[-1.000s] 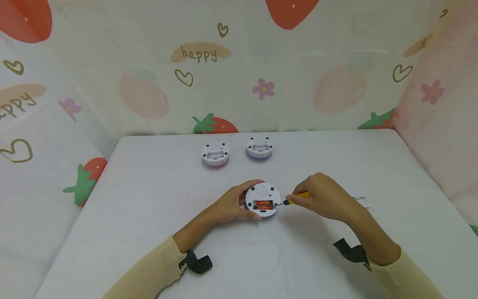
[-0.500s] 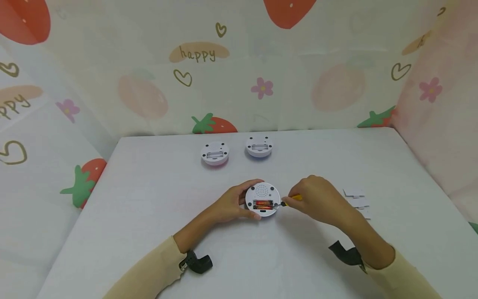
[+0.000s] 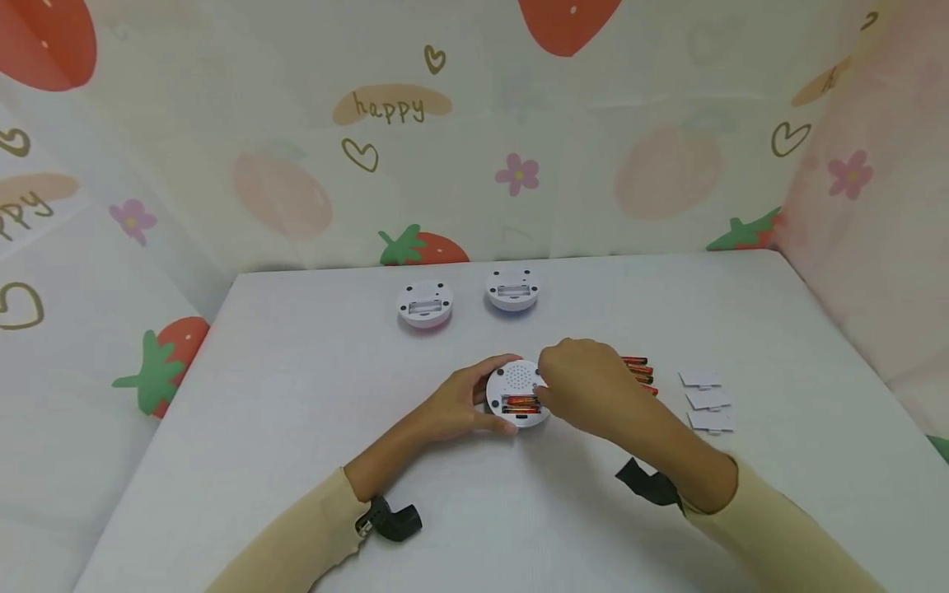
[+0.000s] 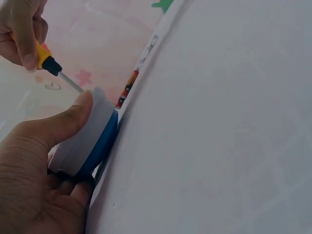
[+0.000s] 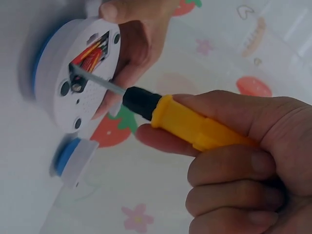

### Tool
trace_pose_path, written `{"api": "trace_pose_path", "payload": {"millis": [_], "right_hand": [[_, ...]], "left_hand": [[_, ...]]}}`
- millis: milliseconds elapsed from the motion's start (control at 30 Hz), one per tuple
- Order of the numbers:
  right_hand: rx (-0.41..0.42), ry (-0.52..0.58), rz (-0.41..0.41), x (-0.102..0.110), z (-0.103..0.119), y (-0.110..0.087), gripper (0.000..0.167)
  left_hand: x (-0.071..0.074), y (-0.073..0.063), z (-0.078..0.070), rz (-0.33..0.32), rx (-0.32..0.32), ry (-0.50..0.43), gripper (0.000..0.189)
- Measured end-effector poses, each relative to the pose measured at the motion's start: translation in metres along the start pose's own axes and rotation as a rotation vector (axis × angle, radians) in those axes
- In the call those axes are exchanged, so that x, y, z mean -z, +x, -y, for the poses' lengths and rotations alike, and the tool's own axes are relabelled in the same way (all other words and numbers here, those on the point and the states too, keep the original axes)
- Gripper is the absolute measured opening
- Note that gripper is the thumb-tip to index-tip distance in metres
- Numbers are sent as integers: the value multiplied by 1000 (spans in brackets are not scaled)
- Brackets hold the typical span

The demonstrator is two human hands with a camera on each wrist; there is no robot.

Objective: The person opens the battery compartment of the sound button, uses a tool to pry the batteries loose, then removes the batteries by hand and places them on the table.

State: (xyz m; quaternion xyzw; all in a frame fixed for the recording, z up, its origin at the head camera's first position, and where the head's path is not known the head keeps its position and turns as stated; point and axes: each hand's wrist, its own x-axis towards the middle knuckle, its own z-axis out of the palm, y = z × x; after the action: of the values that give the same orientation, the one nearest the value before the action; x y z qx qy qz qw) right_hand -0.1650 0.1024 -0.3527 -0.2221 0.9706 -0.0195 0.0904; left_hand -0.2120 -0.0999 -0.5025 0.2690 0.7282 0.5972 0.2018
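In the head view, my left hand (image 3: 455,403) grips the rim of a round white device (image 3: 517,376), its fingers behind and its thumb at the front edge. The device's battery side faces up, and red-and-black batteries (image 3: 521,408) lie in its open compartment. My right hand (image 3: 586,387) reaches over its right edge. In the right wrist view that hand holds a yellow-handled screwdriver (image 5: 195,127), whose tip is in the end of the compartment by the batteries. One battery (image 5: 92,59) looks slightly tilted. A blue underside (image 4: 103,146) shows in the left wrist view.
Two similar devices, one on the left (image 3: 425,305) and one on the right (image 3: 512,290), stand at the back with bare compartments. Several loose batteries (image 3: 639,372) lie behind my right hand. Farther right are three small white covers (image 3: 709,399) on the white table (image 3: 311,354).
My right hand has moved left over the device with the screwdriver, uncovering the loose batteries and the white covers. My left hand keeps its grip on the device.
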Motion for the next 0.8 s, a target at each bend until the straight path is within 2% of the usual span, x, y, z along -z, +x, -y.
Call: {"api": "trace_pose_path", "payload": {"millis": [200, 400, 600, 800], "right_hand": [[29, -52, -3, -1, 11, 6, 23], [-16, -30, 15, -1, 8, 6, 24], [-47, 124, -26, -5, -11, -1, 18], [-34, 302, -51, -12, -28, -7, 15]], "left_hand": [[0, 0, 1, -7, 12, 5, 97], [0, 1, 4, -2, -18, 1, 96], [0, 1, 4, -6, -24, 30, 97], [1, 1, 3, -12, -8, 57, 98]]}}
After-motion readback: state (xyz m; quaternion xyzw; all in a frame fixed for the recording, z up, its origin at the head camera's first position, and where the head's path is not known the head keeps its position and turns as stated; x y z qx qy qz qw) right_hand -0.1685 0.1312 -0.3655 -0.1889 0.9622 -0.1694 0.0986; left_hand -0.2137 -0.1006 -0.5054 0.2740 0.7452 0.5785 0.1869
